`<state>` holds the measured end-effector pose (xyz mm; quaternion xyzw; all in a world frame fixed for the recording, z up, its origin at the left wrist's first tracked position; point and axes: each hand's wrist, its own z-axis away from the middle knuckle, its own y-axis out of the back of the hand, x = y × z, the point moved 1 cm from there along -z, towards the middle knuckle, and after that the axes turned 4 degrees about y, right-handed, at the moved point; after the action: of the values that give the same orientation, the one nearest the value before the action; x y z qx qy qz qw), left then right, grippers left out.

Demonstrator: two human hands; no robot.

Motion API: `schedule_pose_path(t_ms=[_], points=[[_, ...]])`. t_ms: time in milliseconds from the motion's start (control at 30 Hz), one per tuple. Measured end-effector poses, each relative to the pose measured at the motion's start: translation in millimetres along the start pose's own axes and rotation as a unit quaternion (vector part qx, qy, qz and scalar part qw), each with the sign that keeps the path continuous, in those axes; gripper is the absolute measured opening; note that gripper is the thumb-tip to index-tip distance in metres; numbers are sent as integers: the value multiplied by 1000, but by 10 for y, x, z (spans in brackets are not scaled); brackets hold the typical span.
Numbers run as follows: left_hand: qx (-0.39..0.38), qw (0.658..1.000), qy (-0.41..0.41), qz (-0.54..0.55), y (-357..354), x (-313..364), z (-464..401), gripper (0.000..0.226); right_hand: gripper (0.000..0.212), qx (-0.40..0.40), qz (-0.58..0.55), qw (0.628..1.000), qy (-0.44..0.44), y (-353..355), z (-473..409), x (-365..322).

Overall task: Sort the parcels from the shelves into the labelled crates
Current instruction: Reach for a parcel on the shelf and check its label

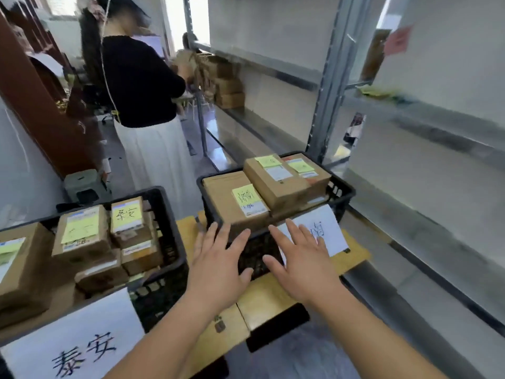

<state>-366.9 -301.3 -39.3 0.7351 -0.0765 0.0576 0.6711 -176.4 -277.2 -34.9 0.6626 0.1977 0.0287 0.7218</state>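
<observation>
Our left hand [218, 265] and right hand [303, 262] spread flat, fingers straight, against the near wall of the right crate [341, 191], three parcels [273, 181] inside it, second crate [166, 228] left of it

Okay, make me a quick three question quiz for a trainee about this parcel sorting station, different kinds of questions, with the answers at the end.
1. True or false: the left hand is gripping a parcel.
2. Multiple choice: how many parcels show in the right crate? A) one B) three C) six
3. Short answer: what covers part of the white label sheet on the right crate's front?

Key
1. False. Both hands are open, fingers straight, at the near wall of the right crate; neither holds a parcel.
2. B. A large parcel on the left, a middle parcel partly on top of it, and a far parcel.
3. The right hand, which hides the sheet's left part.
</observation>
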Motion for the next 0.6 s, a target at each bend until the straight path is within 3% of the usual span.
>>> schedule_pose_path(t_ms=[300, 600], points=[[-38, 984, -174, 11, -383, 2154, 122, 78, 70, 59, -7, 985, -162, 378, 1536, 1680], [-78, 942, -325, 28, -688, 3746, 330, 80, 69, 102, -15, 943, -316, 516, 2702, 2732]])
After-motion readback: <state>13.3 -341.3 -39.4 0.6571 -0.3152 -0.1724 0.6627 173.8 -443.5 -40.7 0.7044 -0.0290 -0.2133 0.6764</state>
